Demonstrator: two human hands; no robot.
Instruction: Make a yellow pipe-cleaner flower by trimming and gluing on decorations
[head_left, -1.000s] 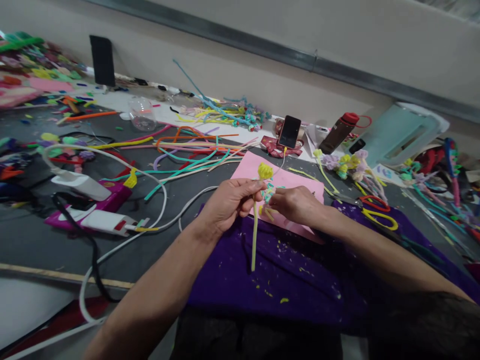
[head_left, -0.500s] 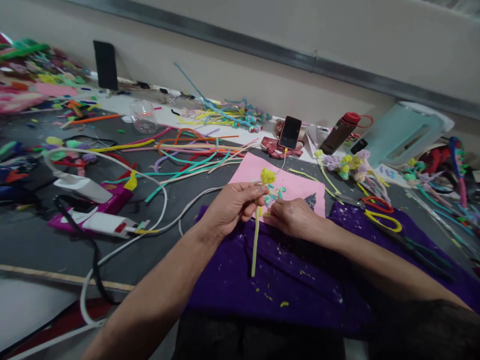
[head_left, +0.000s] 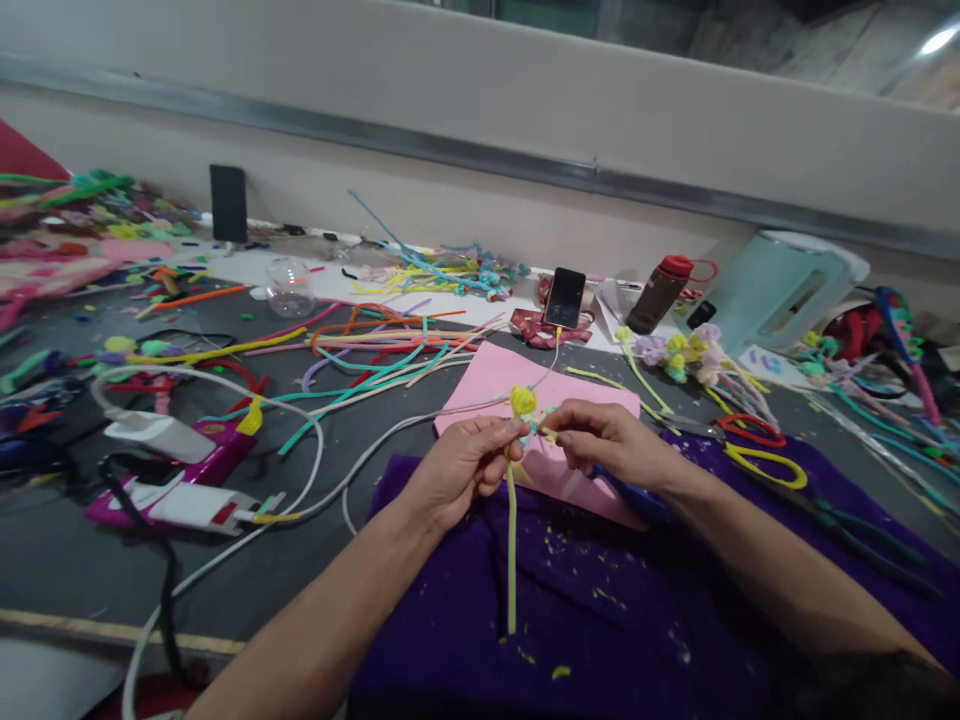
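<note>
My left hand (head_left: 457,470) pinches a yellow pipe-cleaner flower (head_left: 523,401) just under its curled head, with its pale green stem (head_left: 511,545) hanging down over the purple cloth (head_left: 600,610). Close to the right of the flower head, my right hand (head_left: 607,443) pinches a small yellow piece against it. Both hands hover above a pink sheet (head_left: 495,375) with small teal bits on it.
Loose coloured pipe cleaners (head_left: 375,345) are strewn at centre left. A glue gun (head_left: 180,480) with white cable lies left. A phone (head_left: 564,297), a dark bottle (head_left: 658,293), finished flowers (head_left: 690,350), scissors (head_left: 757,445) and a pale blue stool (head_left: 780,285) stand behind.
The view tilted up, so the hands sit lower in frame. My right hand rose from the pink sheet to the flower head with a small piece; the left kept hold of the stem.
</note>
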